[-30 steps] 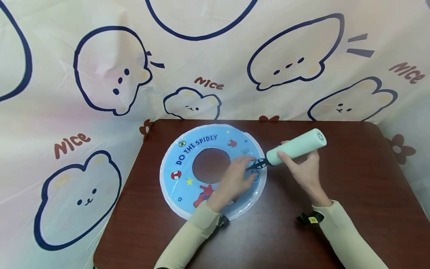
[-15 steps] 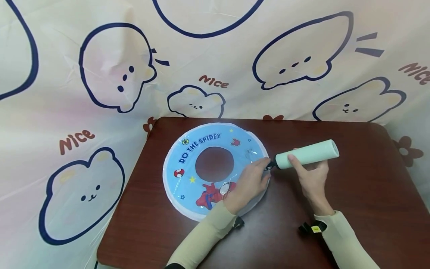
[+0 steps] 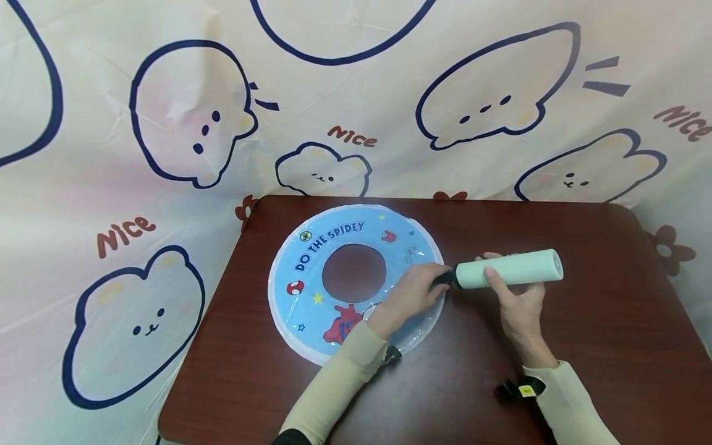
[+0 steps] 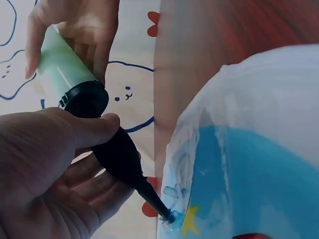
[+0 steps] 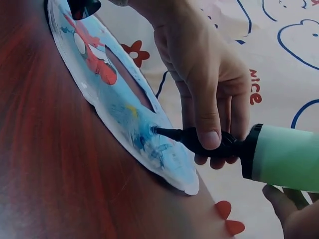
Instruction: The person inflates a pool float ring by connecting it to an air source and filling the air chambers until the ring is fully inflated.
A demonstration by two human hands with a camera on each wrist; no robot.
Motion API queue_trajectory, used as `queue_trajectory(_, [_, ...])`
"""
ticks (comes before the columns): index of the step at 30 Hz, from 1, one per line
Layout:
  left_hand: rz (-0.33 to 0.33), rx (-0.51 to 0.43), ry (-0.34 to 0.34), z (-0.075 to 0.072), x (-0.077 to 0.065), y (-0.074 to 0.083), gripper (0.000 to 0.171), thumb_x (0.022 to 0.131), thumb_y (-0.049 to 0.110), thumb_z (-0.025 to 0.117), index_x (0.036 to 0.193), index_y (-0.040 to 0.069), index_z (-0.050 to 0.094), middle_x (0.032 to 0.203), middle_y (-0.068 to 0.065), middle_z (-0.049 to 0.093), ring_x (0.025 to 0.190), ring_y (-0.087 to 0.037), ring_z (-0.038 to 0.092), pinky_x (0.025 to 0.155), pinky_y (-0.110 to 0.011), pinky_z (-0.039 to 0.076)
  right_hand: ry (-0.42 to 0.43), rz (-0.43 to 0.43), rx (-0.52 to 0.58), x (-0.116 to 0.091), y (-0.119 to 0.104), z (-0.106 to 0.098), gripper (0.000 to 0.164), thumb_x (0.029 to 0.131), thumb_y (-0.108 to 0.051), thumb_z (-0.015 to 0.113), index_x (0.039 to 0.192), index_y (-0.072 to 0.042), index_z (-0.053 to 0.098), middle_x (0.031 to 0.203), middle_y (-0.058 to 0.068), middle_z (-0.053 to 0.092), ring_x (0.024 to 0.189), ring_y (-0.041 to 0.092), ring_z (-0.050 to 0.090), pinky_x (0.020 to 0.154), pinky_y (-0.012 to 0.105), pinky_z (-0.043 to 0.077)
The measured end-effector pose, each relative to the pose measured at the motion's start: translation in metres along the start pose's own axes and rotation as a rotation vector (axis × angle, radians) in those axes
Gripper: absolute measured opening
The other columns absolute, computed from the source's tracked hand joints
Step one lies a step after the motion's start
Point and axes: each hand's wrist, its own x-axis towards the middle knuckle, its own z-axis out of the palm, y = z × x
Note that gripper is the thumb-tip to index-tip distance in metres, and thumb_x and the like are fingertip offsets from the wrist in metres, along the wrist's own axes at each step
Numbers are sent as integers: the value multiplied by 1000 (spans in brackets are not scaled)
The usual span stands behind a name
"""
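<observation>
A flat blue swim ring with a white rim and a cartoon figure lies on the table. My right hand holds the mint-green body of an air pump just above the table, to the right of the ring. Around the pump's black nozzle my left hand has its thumb and fingers curled, at the ring's right side. In the left wrist view, the thin nozzle tip meets the ring's clear valve. How deep the tip sits in the valve I cannot tell.
The dark brown table has rounded corners. A pale curtain with bear drawings hangs behind it and down the left side. Each wrist wears a black strapped camera, such as the right wrist camera.
My left hand has moved right and taken hold of the nozzle, which earlier lay bare over the ring. The pump has shifted right, and its wide end has dropped nearer level.
</observation>
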Motion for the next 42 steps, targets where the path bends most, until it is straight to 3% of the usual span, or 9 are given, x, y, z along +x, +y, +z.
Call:
queue_trajectory(11, [26, 1, 5, 7, -3, -2, 40, 98, 15, 79, 137, 10, 71, 125, -4, 78, 109, -13, 75, 101, -22, 57, 43, 30, 139, -10, 0, -23, 38, 90, 27, 63, 123, 11, 53, 116, 23, 74, 112, 27, 76, 93, 30, 62])
queue_trajectory(19, [61, 52, 10, 10, -3, 0, 30, 98, 14, 79, 128, 13, 74, 120, -1, 80, 103, -10, 75, 100, -20, 56, 98, -174, 65, -6, -16, -47, 56, 82, 33, 63, 132, 15, 47, 114, 28, 73, 100, 29, 79, 86, 27, 63])
queue_trajectory(22, [62, 61, 10, 10, -3, 0, 28, 99, 14, 78, 127, 12, 74, 119, -2, 80, 100, -10, 75, 99, -19, 57, 32, -338, -171, 1, -34, -53, 59, 80, 22, 76, 133, 19, 49, 119, 31, 69, 104, 28, 76, 93, 24, 59])
queue_trajectory(25, [61, 58, 13, 10, -3, 0, 26, 100, 14, 77, 126, 12, 74, 118, -2, 80, 100, -10, 75, 99, -19, 57, -78, -578, -647, 11, -54, -51, 56, 90, -21, 85, 125, 17, 62, 117, 30, 70, 108, 32, 69, 106, 24, 49])
queue_trajectory(29, [54, 43, 18, 10, -3, 0, 25, 100, 13, 77, 125, 12, 74, 117, -2, 80, 100, -10, 75, 98, -18, 57, -323, -855, -1236, 21, -75, -41, 78, 91, -71, 68, 118, 2, 75, 118, 24, 73, 115, 44, 65, 110, 52, 45])
queue_trajectory(32, [54, 31, 22, 10, -4, 0, 25, 99, 12, 77, 124, 12, 75, 116, -2, 80, 99, -9, 75, 98, -18, 57, -594, -868, -1458, 27, -82, -33, 70, 85, -62, 79, 123, -4, 73, 121, 21, 72, 117, 48, 62, 101, 66, 44])
queue_trajectory(35, [55, 32, 24, 10, -4, 0, 22, 100, 12, 77, 122, 13, 75, 115, -1, 80, 98, -8, 74, 98, -18, 57, -771, -819, -1610, 32, -81, -27, 78, 66, -42, 100, 128, -6, 69, 119, 19, 71, 112, 44, 63, 97, 61, 51])
queue_trajectory(37, [60, 36, 27, 11, -3, -1, 20, 100, 12, 77, 120, 13, 75, 115, -1, 80, 98, -8, 74, 98, -18, 57, -818, -809, -1679, 34, -77, -24, 90, 51, -32, 109, 127, -7, 68, 115, 18, 72, 107, 42, 65, 92, 57, 54])
queue_trajectory(42, [57, 32, 30, 12, -3, 1, 20, 101, 13, 76, 120, 13, 75, 115, -2, 80, 99, -9, 74, 99, -19, 57, -836, -801, -1763, 38, -63, -19, 88, 53, -24, 108, 126, -6, 65, 109, 18, 72, 104, 41, 65, 87, 53, 58])
